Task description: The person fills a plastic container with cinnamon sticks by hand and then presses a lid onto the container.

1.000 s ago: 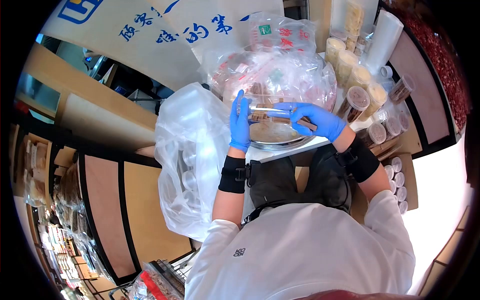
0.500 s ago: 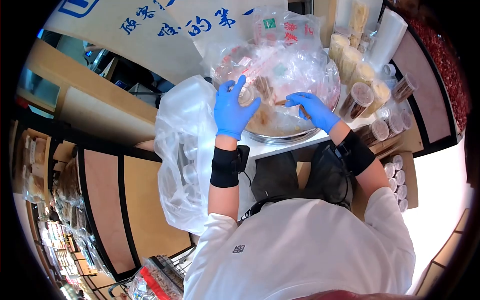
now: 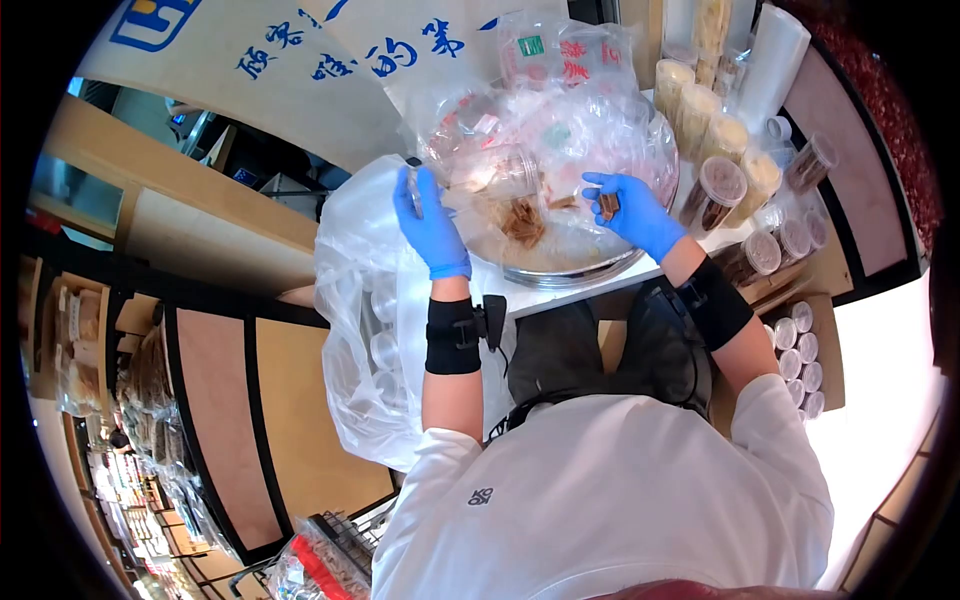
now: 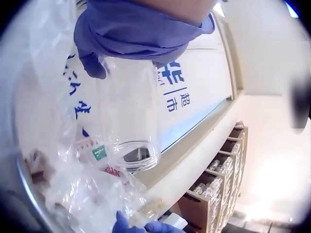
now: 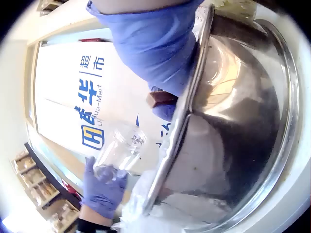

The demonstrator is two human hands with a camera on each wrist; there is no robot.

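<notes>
My blue-gloved left hand [image 3: 432, 225] grips one end of a clear plastic jar [image 3: 508, 170], which lies sideways above the large steel basin [image 3: 580, 279]. In the left wrist view the jar [image 4: 129, 107] looks see-through, with its threaded mouth away from the hand. My right hand [image 3: 642, 215], also gloved in blue, holds a short brown stick with a square end [image 3: 608, 206] over the basin's right side; the same stick [image 5: 162, 99] shows at the fingers in the right wrist view. Between the hands lies a small heap of brown strips [image 3: 522, 225].
Crumpled clear bags [image 3: 590, 130] cover much of the basin. Filled jars [image 3: 722, 180] stand along the right, beside a roll of clear film [image 3: 775, 65]. Left of the basin hangs a white plastic bag [image 3: 370, 330] of containers. A lettered banner [image 3: 330, 60] stands behind.
My left hand has moved left, and the jar has turned from end-on to lying sideways, its mouth to the right. My right hand has drawn away from the jar, still holding the brown stick.
</notes>
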